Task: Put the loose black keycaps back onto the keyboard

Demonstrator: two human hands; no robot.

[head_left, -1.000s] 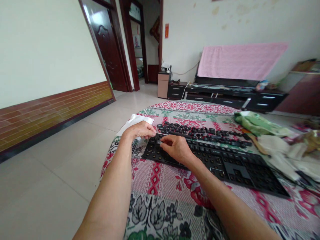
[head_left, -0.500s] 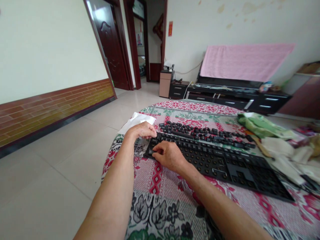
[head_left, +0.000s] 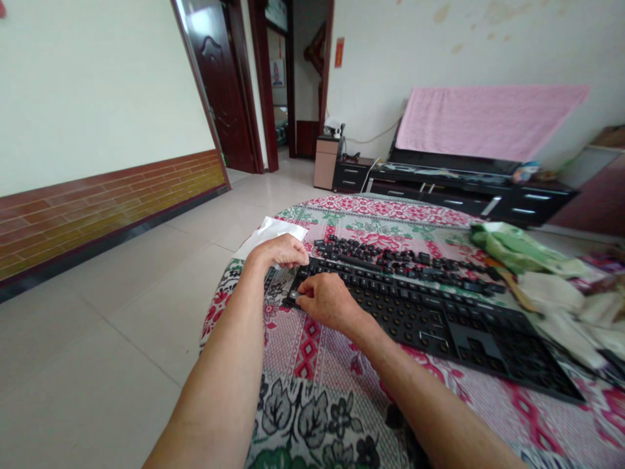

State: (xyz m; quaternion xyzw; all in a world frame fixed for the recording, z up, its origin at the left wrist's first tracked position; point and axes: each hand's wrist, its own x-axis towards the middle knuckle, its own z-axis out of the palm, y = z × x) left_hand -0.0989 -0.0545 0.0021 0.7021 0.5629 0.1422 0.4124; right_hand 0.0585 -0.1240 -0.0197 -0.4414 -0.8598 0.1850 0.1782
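Note:
A black keyboard [head_left: 476,339] lies slantwise on the table, most of its middle and right key places bare, with keys along its far row. My left hand [head_left: 288,251] is closed at the keyboard's far left corner, its fingertips curled against the edge. Lower down, my right hand [head_left: 327,299] bends over the left end of the keyboard, thumb and forefinger drawn together at a key by the near left corner. Whatever is between those fingertips is too small to make out. Behind the keyboard, several loose black keycaps [head_left: 385,254] lie in a long heap.
A patterned cloth [head_left: 303,391] covers the table. White paper [head_left: 271,228] lies beyond my left hand. To the right are a green bag [head_left: 522,247], a wooden-looking strip [head_left: 518,290] and pale cloths [head_left: 556,303]. A low black cabinet [head_left: 400,189] stands behind the table.
The view has shifted slightly. Both hands keep their places at the keyboard's left end; the right fingers have closed a little over the near left corner.

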